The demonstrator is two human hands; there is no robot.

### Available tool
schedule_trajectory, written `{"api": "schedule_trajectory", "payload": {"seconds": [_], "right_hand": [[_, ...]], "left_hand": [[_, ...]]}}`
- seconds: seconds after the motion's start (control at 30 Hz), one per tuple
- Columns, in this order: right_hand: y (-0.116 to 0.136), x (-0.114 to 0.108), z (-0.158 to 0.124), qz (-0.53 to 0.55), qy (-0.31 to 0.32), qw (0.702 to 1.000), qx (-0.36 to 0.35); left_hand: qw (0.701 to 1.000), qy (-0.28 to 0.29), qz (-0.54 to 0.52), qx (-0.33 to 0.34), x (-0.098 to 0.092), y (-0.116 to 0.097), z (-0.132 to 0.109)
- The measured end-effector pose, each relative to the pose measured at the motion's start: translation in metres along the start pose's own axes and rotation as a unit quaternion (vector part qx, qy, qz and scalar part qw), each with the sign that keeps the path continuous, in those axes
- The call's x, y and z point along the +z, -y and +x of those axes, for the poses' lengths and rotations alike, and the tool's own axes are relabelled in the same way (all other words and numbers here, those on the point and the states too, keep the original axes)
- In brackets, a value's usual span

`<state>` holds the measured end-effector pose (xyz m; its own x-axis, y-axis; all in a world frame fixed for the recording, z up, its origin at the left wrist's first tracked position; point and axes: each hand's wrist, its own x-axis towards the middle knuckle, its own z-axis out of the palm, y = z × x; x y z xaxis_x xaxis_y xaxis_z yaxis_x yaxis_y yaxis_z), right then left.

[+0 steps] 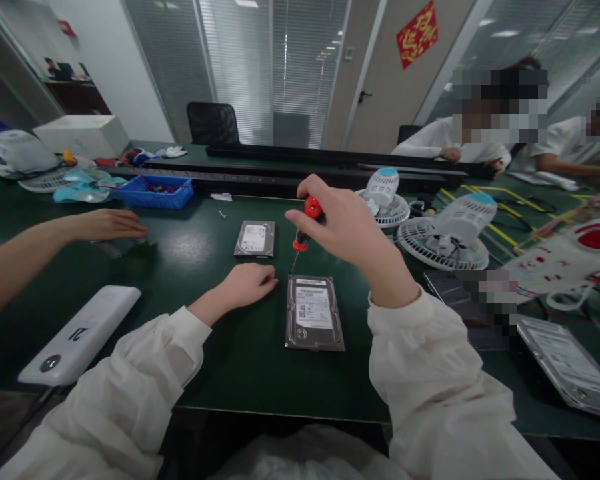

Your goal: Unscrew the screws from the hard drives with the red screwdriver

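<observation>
My right hand [343, 223] grips a red and black screwdriver [313, 210] between thumb and fingers. Its thin shaft slants down to the upper left corner of a hard drive [313, 313], which lies label up on the green table in front of me. Just left of that drive, my left hand [244, 285] rests on the table with its fingers closed; whether anything is inside them is hidden. A second hard drive [255, 239] lies flat beyond my left hand. A small screw-like piece [223, 215] lies farther back.
Another person's hand [107, 225] reaches in from the left above a white power bank [80, 335]. A blue basket [155, 192] stands behind it. On the right are white fans [443, 233], a dark phone-like slab [460, 300] and another drive [570, 363]. Two people sit across at right.
</observation>
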<state>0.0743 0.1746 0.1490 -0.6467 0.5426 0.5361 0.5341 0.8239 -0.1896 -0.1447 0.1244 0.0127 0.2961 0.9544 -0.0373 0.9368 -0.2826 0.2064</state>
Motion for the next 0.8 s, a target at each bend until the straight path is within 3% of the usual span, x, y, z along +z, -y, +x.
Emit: {"api": "schedule_trajectory", "payload": {"seconds": [0.27,0.37,0.57,0.8], "right_hand": [[-0.0071,0.003,-0.0019,0.144,0.015,0.988,-0.06],[-0.0055,0.0046,0.0,0.137,0.0,0.988,-0.064],[-0.0053,0.0034,0.0003,0.094,0.003,0.996,0.0],[-0.0052,0.0049,-0.0011,0.152,0.006,0.987,-0.043]], "left_hand": [[1.0,0.001,-0.004,-0.001,-0.0009,-0.0006,-0.0004],[1.0,0.0,0.0,-0.002,-0.001,-0.0011,-0.0003],[1.0,0.0,-0.002,-0.002,-0.0003,-0.0003,0.0002],[1.0,0.001,-0.01,-0.003,-0.0001,0.0002,-0.0002]]}}
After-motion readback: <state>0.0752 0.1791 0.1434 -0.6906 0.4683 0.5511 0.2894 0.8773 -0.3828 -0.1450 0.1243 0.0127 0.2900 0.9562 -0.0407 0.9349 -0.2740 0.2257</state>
